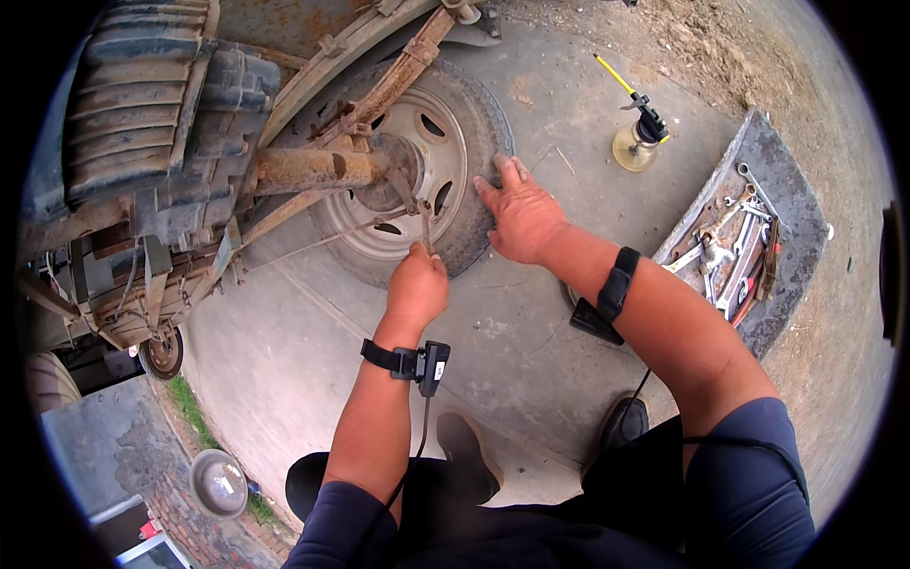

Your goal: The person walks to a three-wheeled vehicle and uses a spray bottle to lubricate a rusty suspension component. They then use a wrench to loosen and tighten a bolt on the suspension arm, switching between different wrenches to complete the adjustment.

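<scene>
The left hand [417,286], curled tightly round a slim wrench [426,228], could slip should it ride off the rusty lever [401,187]; the right hand [522,216] lies spread at the tire's [490,119] outer edge.

It's an outdoor repair yard here. Vehicle wheel [451,171] upper centre, tool tray [804,251] right, loose dirt [749,52] upper right.
</scene>
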Demonstrator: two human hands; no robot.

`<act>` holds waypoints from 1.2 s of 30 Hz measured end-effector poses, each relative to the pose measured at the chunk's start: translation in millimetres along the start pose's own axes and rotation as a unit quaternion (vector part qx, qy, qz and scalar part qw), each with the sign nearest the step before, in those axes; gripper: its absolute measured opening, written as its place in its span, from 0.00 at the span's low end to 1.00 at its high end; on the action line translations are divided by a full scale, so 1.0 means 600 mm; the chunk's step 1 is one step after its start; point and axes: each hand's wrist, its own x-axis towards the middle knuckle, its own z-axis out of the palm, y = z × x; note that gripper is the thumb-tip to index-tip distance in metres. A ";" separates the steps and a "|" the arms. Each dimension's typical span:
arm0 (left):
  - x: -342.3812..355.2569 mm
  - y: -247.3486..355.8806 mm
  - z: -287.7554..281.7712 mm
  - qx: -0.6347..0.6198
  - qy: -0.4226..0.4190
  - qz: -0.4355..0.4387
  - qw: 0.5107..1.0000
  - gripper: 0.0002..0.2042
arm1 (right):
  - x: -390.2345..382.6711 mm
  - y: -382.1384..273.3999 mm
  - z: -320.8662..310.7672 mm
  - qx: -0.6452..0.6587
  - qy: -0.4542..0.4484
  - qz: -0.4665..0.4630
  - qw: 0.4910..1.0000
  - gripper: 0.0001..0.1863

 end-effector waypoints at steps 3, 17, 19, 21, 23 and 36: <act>0.001 0.001 -0.014 0.014 -0.016 -0.004 1.000 0.14 | 0.001 0.001 0.001 0.006 0.003 -0.003 1.000 0.42; -0.074 0.051 -0.037 0.042 0.137 0.063 0.988 0.20 | 0.000 0.004 -0.001 0.006 0.007 0.003 1.000 0.42; -0.077 0.053 -0.032 0.054 0.178 0.074 0.980 0.18 | 0.000 0.000 -0.006 0.003 -0.002 0.005 1.000 0.42; -0.078 0.068 -0.037 0.064 0.177 0.042 0.981 0.15 | -0.001 -0.002 -0.012 0.008 -0.011 0.007 1.000 0.41; -0.070 0.061 -0.047 0.076 0.168 0.042 0.982 0.14 | -0.003 -0.002 -0.018 0.024 -0.021 0.010 0.999 0.40; -0.042 0.088 -0.117 0.103 0.056 0.038 0.992 0.13 | 0.000 0.002 -0.003 -0.001 0.000 0.005 1.000 0.42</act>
